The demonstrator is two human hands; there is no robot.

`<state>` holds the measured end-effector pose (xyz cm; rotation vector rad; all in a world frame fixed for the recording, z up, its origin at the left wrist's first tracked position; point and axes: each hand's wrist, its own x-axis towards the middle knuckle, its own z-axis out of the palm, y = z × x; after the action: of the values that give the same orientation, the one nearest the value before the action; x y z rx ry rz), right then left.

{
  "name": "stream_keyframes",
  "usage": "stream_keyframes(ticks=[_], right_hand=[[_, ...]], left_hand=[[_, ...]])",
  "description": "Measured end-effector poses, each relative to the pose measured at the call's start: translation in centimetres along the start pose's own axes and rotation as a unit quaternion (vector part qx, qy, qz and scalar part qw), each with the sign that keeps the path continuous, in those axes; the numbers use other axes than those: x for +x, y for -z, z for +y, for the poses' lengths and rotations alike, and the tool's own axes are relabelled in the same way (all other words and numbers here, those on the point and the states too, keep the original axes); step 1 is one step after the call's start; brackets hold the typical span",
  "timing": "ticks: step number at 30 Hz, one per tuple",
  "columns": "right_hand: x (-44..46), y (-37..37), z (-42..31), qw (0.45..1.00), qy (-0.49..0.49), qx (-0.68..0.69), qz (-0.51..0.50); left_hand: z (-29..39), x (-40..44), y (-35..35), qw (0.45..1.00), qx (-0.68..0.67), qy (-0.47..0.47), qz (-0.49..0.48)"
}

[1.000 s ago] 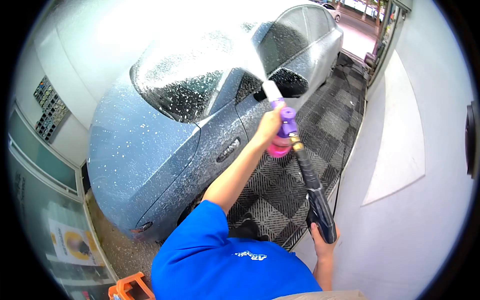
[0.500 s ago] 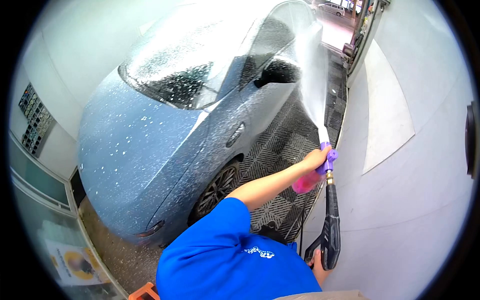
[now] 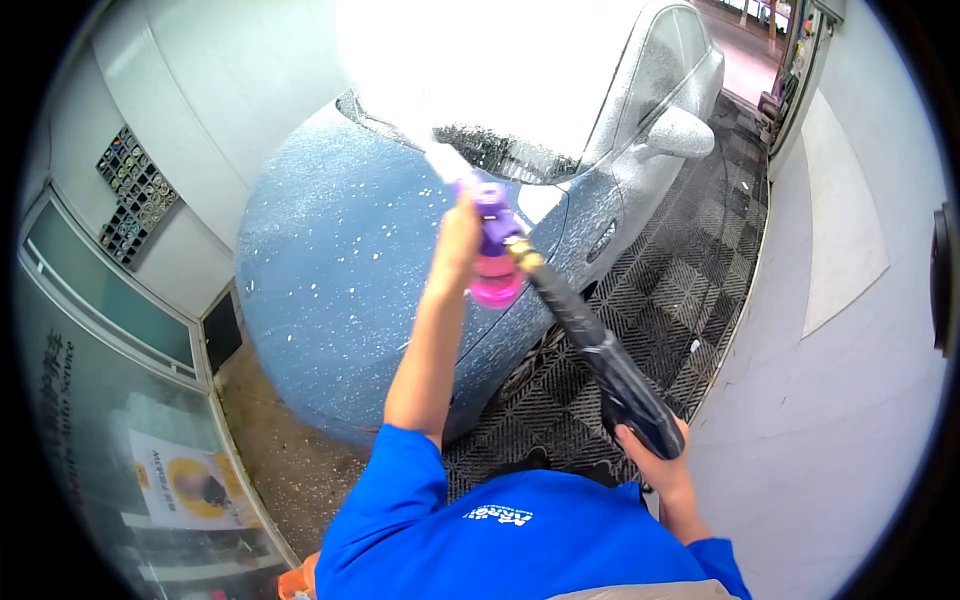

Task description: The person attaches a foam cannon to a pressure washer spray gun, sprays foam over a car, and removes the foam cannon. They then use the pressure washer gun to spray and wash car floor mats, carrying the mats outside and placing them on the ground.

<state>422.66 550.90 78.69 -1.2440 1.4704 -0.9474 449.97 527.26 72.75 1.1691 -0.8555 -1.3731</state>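
My left hand (image 3: 459, 236) is closed around the front of a foam cannon (image 3: 492, 213), a purple head with a white nozzle and a pink bottle below. A brass fitting joins it to a black pressure washer gun (image 3: 620, 375). At the gun's rear, my right hand (image 3: 655, 458) grips the handle; some fingers are hidden behind it. White foam sprays from the nozzle over the windshield and roof of a blue car (image 3: 340, 260). Foam flecks dot its hood, and the side mirror (image 3: 682, 133) is coated white.
A pale wall (image 3: 840, 400) runs close along my right. Dark grated floor tiles (image 3: 660, 290) lie between it and the car. To the left are a glass door with a poster (image 3: 190, 480) and a wall rack of small items (image 3: 135, 195). Something orange (image 3: 298, 580) stands at lower left.
The foam cannon and gun have swung left, from beside the car to over the hood. The spray now lands on the windshield and roof. More foam covers the side windows and mirror.
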Motion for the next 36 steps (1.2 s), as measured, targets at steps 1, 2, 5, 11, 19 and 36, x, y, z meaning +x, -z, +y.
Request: stream_keyframes(ticks=[1,2,5,11,19,36], right_hand=[[-0.1,-0.9,-0.2,0.997,0.055,-0.024,-0.042],[-0.2,-1.8,-1.0,0.992,0.084,-0.049,-0.077],[-0.6,-3.3,-1.4,0.97,0.148,-0.072,-0.18],[-6.7,-0.2,3.1,0.97,0.055,-0.033,-0.234],[-23.1,5.8,8.1,0.993,-0.108,-0.051,0.012],[-42.7,-7.8,15.0,0.889,-0.292,-0.102,0.337]], left_hand=[[0.9,-1.7,2.6,1.0,-0.017,-0.018,0.018],[1.7,-3.6,5.0,0.998,-0.022,-0.048,0.042],[3.6,-11.2,9.9,0.992,-0.037,-0.08,0.087],[-3.6,-21.9,11.4,0.986,-0.028,-0.03,0.164],[-12.2,-24.4,-3.7,0.983,-0.036,0.179,-0.026],[-35.7,-35.5,-9.7,0.811,-0.096,0.474,-0.329]])
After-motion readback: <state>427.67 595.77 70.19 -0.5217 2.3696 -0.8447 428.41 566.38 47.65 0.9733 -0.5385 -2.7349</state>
